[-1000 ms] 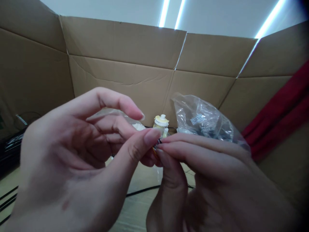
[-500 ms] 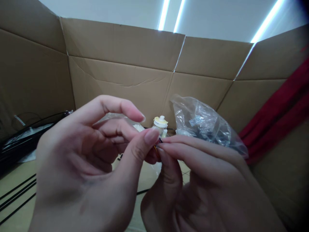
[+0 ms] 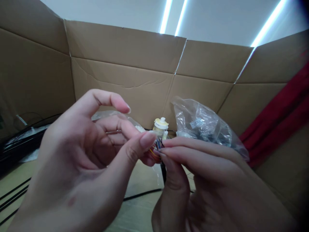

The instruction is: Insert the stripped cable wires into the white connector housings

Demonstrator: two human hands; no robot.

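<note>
My left hand (image 3: 79, 161) and my right hand (image 3: 207, 180) meet close to the camera. Between their fingertips sits a small bundle of thin coloured wires (image 3: 156, 149), red, yellow and dark strands. The left thumb and middle fingers pinch it from the left, with the index finger raised and curled above. Pressing against it from the right are my right thumb and straight fingers. What the wires join to is hidden by the fingers.
Behind the hands stand a small bottle with a pale yellow cap (image 3: 161, 126) and a crumpled clear plastic bag of dark parts (image 3: 205, 125). Cardboard walls (image 3: 125, 71) enclose the space. Black cables (image 3: 142, 194) cross the table; red cloth (image 3: 282, 119) hangs at right.
The wires show more between the fingertips now. My left index finger has lifted and curled back. Both hands shifted slightly, and the view tilted a little.
</note>
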